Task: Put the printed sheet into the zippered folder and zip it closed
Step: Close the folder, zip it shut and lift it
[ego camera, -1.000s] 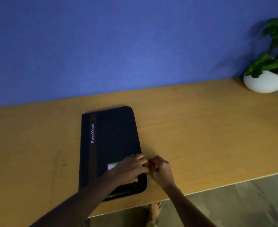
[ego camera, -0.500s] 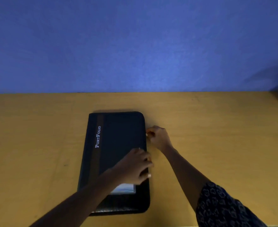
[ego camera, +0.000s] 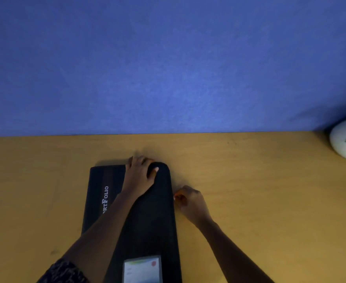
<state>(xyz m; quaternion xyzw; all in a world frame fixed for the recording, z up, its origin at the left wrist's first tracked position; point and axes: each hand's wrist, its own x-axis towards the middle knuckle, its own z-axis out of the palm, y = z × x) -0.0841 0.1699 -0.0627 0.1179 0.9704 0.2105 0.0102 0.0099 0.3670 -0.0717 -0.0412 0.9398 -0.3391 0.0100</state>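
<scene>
A black rectangular zippered folder (ego camera: 147,211) printed with white lettering is lying flat on the yellow-brown wooden table (ego camera: 259,190). The folder's far edge is being pressed down by the left hand (ego camera: 140,176), fingers curled over it. The right hand (ego camera: 190,203) is being held against the folder's right edge, fingertips pinched together. A white round plant pot (ego camera: 343,139) is sitting well to the folder's right.
</scene>
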